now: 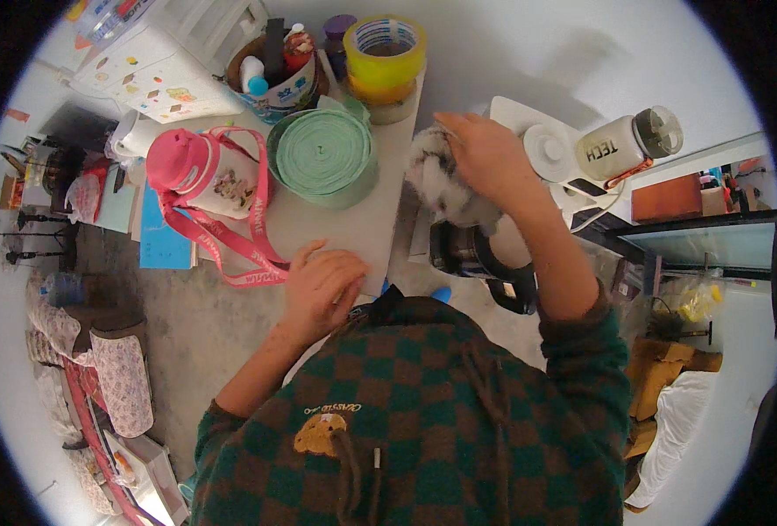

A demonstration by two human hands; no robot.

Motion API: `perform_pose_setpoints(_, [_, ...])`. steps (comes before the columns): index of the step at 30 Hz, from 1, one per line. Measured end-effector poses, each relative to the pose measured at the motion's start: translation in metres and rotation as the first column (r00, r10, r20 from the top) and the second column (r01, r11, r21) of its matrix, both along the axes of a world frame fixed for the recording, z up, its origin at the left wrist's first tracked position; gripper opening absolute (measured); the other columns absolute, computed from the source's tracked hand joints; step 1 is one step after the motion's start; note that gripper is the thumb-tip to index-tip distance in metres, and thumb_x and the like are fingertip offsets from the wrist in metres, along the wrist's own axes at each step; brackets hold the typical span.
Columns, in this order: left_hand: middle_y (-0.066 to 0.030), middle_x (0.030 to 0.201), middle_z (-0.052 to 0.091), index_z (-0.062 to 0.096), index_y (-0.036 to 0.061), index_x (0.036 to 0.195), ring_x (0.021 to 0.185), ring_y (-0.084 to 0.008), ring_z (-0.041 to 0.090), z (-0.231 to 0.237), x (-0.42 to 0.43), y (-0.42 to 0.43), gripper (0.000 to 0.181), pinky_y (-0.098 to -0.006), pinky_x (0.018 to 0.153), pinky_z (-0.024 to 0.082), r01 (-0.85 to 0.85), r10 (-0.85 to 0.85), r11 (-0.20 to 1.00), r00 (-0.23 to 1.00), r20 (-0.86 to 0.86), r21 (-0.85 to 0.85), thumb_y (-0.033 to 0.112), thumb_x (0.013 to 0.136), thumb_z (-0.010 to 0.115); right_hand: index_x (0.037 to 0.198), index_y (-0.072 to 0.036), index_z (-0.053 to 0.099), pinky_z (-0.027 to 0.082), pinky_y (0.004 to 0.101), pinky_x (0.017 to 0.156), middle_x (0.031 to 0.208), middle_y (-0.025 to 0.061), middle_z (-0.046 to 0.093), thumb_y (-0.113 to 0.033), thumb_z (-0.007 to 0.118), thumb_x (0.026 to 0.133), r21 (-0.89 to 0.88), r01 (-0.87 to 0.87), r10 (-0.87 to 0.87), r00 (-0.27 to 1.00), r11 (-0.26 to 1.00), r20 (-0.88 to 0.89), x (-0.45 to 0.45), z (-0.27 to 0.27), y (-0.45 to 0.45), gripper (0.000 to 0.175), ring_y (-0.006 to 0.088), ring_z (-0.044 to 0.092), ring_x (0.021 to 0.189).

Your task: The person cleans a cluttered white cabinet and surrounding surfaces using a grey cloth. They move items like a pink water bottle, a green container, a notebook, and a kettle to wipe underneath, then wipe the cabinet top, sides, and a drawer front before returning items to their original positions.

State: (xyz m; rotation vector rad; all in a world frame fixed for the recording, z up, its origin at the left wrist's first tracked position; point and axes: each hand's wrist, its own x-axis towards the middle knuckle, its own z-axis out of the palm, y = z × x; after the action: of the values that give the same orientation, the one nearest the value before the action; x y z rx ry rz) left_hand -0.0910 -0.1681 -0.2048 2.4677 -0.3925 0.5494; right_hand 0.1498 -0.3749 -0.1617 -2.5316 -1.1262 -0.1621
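Note:
My right hand (487,158) grips a crumpled grey-white cloth (437,171) beyond the table's right edge, above a dark lidded container with a black handle (457,250). My left hand (326,283) rests on the white tabletop (362,230) near its front edge, fingers spread a little and touching or close to the pink strap (263,246) of a pink-and-white water bottle (204,171). A roll of pale green plastic bags (322,154) stands beyond the left hand. Farther back are stacked rolls of yellow tape (388,62).
A patterned tub (276,98) holding small bottles stands at the back, beside a white drawer unit (158,72). To the right, a white appliance (549,154) has a clear bottle (608,148) with a black lid by it. A blue booklet (161,230) lies at the table's left.

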Motion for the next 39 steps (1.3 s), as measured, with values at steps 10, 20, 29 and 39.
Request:
perform_pose_setpoints(10, [-0.0018,0.122,0.062,0.067,0.0155,0.103,0.125,-0.0283,0.05,-0.017,-0.033,0.052,0.027,-0.0509,0.109,0.031,-0.27,0.288,0.937,0.956,-0.055,0.221,0.017,0.078,0.077,0.121,0.002,0.06,0.056,0.0391,0.073,0.104,0.0132,0.053,-0.007,0.059,0.082,-0.192,-0.009,0.028,0.995,0.981,0.098,-0.09,-0.046,0.042,0.04,0.0304,0.059,0.098])
perform_pose_setpoints(20, [-0.0002,0.127,0.061,0.068,0.0161,0.108,0.134,-0.0275,0.045,-0.027,-0.059,0.107,0.023,-0.0525,0.113,0.027,-0.567,0.554,0.757,0.82,0.143,0.324,0.018,0.086,0.072,0.112,-0.002,0.063,0.057,0.0372,0.074,0.109,0.01,0.06,-0.016,0.057,0.084,-0.152,-0.394,0.412,0.905,0.906,0.108,-0.165,-0.061,0.118,0.032,0.0269,0.058,0.097])
perform_pose_setpoints(29, [0.0002,0.127,0.064,0.069,0.0173,0.113,0.13,-0.0293,0.048,-0.014,-0.092,0.126,0.026,-0.0485,0.104,0.036,-0.661,0.627,0.636,0.743,0.234,0.398,0.019,0.088,0.07,0.103,-0.006,0.066,0.057,0.0353,0.074,0.105,0.0068,0.064,-0.014,0.063,0.079,-0.112,-0.26,0.282,0.912,0.959,0.299,-0.149,-0.06,0.035,0.025,0.0246,0.059,0.097])
perform_pose_setpoints(39, [-0.0064,0.13,0.061,0.064,0.0097,0.12,0.128,-0.0302,0.05,-0.011,-0.087,0.146,0.036,-0.0439,0.102,0.046,-0.561,0.574,0.69,0.809,0.126,0.458,0.01,0.084,0.066,0.114,-0.008,0.066,0.056,0.0374,0.085,0.115,0.0029,0.064,-0.009,0.066,0.077,-0.13,-0.453,0.467,0.877,0.882,0.113,-0.146,-0.048,0.091,0.037,0.0267,0.059,0.106])
